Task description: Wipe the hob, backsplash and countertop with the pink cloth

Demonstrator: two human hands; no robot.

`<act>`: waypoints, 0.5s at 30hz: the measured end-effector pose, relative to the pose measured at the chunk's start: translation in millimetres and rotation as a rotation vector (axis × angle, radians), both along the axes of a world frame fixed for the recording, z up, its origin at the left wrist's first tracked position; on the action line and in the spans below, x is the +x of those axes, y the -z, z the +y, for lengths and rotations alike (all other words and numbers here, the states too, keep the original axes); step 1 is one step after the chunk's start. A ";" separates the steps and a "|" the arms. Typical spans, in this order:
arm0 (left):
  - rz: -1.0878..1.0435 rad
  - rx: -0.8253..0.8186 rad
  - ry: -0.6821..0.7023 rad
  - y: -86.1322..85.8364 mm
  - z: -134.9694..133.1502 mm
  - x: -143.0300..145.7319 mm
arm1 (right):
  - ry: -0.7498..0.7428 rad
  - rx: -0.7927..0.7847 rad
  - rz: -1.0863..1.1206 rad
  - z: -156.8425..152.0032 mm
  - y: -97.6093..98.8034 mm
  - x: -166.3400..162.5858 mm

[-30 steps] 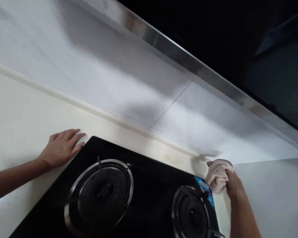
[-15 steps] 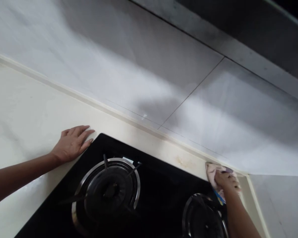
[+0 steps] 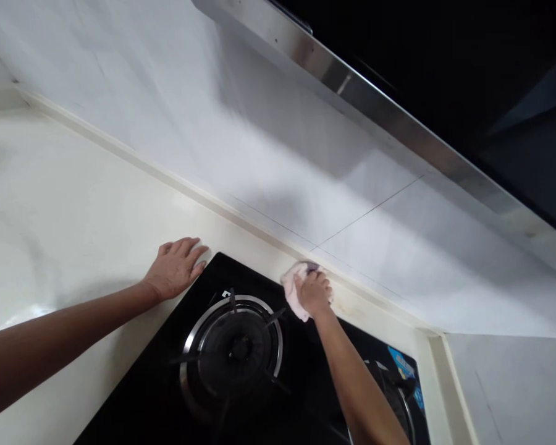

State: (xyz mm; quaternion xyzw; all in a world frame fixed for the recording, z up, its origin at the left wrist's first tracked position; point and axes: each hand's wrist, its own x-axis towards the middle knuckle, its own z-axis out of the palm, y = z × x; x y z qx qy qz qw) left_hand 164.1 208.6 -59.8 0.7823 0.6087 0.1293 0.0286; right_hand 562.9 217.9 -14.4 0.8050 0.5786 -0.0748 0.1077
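kitchen, given the gas stove (image 3: 301,358)

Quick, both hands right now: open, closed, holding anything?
Left hand: open, holding nothing, resting on the countertop beside the stove.
Right hand: closed on a pale cloth at the stove's back edge.

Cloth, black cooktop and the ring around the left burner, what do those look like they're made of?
Cloth under the right hand: soft fabric, perhaps cotton or terry, judging by its matte, crumpled folds.
Cooktop: probably tempered glass, given its smooth, uniform black surface and crisp edges, though coated metal is possible.
Burner ring: likely polished steel, from its bright silvery shine.
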 end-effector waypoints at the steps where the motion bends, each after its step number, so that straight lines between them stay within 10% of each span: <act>1: 0.000 0.001 0.001 0.2 0.4 -0.1 | -0.073 0.011 0.032 4.8 -0.8 -13.2; 8: 0.038 0.007 -0.004 -3.3 1.6 -1.8 | -0.462 0.155 0.250 14.6 -9.5 -29.7; 15: -0.003 -0.011 -0.005 -8.3 1.9 -2.9 | -0.075 0.085 -0.066 -41.7 -32.1 136.2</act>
